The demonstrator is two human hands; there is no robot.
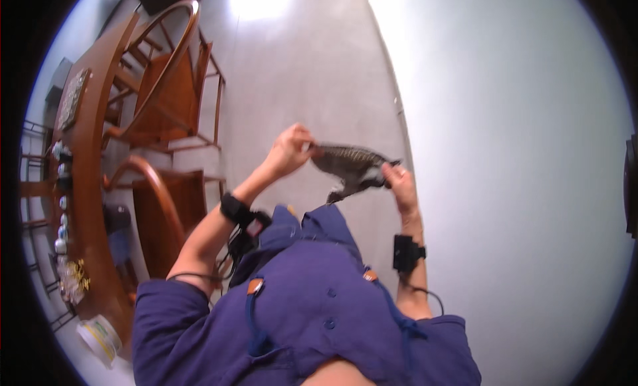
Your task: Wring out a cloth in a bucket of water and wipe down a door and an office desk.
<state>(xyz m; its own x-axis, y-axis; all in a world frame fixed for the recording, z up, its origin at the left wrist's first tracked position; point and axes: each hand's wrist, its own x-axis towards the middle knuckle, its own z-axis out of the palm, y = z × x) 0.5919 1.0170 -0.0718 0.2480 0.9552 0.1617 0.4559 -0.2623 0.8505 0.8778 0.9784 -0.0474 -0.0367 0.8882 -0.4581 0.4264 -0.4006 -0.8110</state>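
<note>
- While the left hand (290,150) and the right hand (402,185) hold its opposite ends, 1 cloth (347,164), dark grey, hangs in the air in front of the body, above the floor (276,87); paler marks along the upper edge, 1 flap drooping below; blurred, exact kind cannot be told.
- Left hand: grip pinching the left end of the cloth, thumb against fingers; arm bent and reaching forward.
- Right hand: grip pinching the right end, thumb on the near face; set slightly lower than the left, near the wall (518,186).
- Straps, 2, black, each with a small box: left strap (238,210) and right strap (404,253), on the forearms; dark cables run back from both.
- Shirt (299,273), blue, short sleeves; 2 buttons, 2 cords with brown tabs.
- Tabletop (91,200), brown wood, long, at far left; bears a row of small wares (62,245), mostly white, and 1 yellow ornament (81,275).
- Chairs, 2, brown wood, curved rails, beside the tabletop: far chair (159,87), near chair (174,220).
- Tub (98,339), white, yellow band, tilted in view, lower left.
</note>
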